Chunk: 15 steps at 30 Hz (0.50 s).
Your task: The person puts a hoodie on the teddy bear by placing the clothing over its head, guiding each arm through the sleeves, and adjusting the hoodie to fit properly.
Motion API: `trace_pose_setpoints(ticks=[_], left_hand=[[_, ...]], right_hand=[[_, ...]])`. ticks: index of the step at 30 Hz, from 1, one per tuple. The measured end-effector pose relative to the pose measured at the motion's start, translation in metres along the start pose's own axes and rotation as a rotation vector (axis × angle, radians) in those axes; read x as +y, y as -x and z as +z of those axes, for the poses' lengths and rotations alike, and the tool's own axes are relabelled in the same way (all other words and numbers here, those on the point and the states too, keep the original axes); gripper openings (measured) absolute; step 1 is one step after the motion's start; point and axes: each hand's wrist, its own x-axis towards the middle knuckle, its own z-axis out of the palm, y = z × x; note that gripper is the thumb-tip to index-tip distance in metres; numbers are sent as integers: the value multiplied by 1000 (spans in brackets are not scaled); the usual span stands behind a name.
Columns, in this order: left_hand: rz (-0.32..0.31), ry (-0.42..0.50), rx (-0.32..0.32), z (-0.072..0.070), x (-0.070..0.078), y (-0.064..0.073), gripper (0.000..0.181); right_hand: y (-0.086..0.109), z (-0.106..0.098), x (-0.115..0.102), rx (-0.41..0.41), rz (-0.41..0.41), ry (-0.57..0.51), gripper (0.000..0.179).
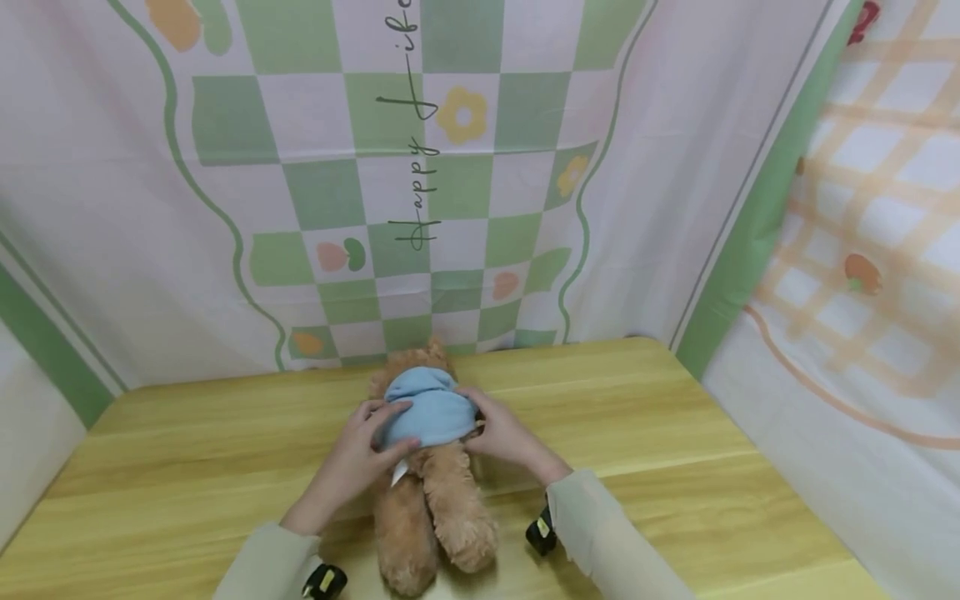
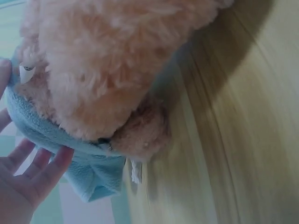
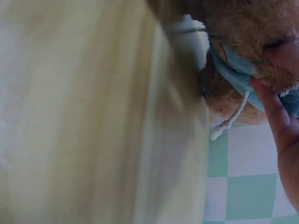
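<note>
A brown plush teddy bear in a blue hooded top lies on the wooden table, legs toward me, with its hood side up. My left hand holds the bear's left-hand side in view, fingers and thumb spread over the top. In the left wrist view, fingers lie against the blue cloth. On the opposite side, my right hand grips the top near its lower edge, the thumb tucked by the hem. A knotted white drawstring dangles beside that hand. The bear's face is hidden.
The wooden table ends at a green-and-white checked curtain behind the bear's head. Another curtain, with an orange plaid print, hangs at the right. A white tag sticks out below the top. Black wrist devices sit near both sleeves.
</note>
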Motion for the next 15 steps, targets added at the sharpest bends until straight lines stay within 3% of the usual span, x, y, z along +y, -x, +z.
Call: trace_pose_setpoints(ticks=[11,15], left_hand=[[-27,130,-73,4,4,3,55],[-7,171,-116,9,1,4,55]], right_hand=[[6,-30,-20,-22,12,-77,52],[7,-41,-29,-18,-9,-25,51]])
